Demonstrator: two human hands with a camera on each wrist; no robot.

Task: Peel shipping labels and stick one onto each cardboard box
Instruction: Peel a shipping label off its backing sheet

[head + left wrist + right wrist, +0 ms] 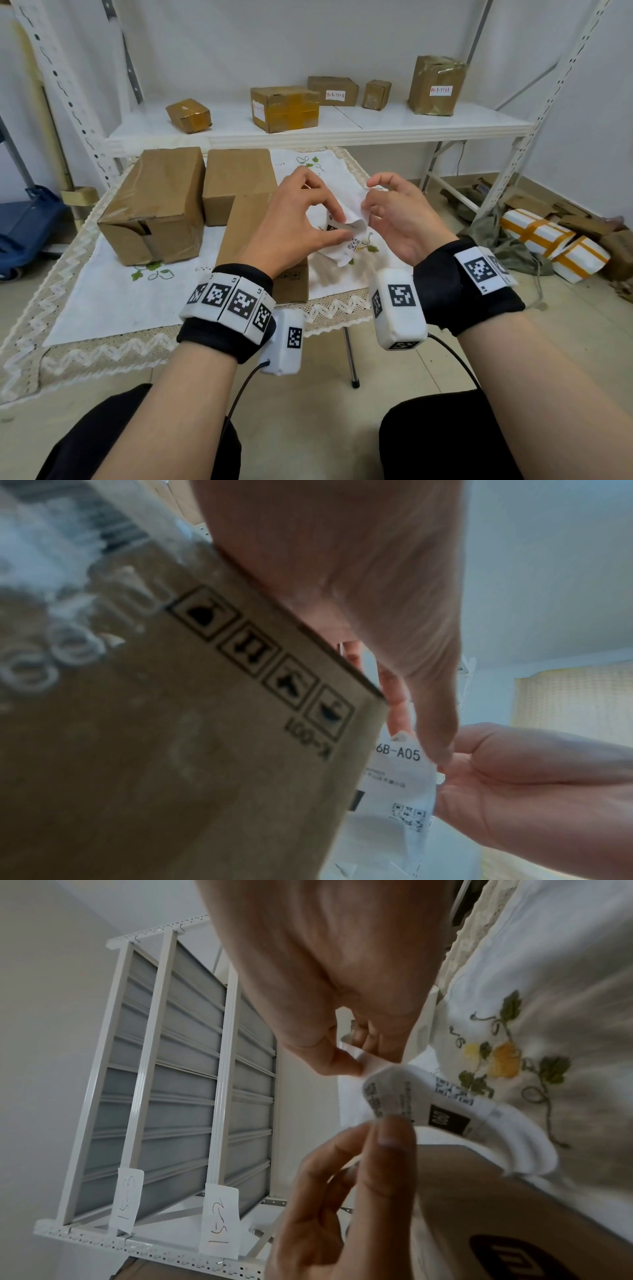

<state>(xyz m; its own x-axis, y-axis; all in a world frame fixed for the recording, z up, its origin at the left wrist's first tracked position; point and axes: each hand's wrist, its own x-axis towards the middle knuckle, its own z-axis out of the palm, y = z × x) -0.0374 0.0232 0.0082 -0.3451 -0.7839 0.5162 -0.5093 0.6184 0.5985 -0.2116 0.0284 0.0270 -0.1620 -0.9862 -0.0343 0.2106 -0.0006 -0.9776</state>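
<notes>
My two hands hold a white shipping label (347,240) in the air above the table. The left hand (342,226) pinches the curled printed sheet (407,1096) between thumb and fingers. The right hand (368,202) pinches the sheet's upper edge, seen between thumb and fingers in the right wrist view (363,1056). The label (400,777) shows a code and a QR mark. A flat brown cardboard box (246,233) lies under my left wrist, with handling symbols on its side (205,750). Two more unlabelled boxes, a large one (154,205) and a middle one (236,185), stand to the left.
The table carries a white embroidered cloth (113,301) with a lace border. Behind it a white shelf (342,130) bears several taped boxes, some with handwritten tags (441,90). White parcels (548,240) and scrap cardboard lie on the floor at right; a blue cart (24,226) stands at left.
</notes>
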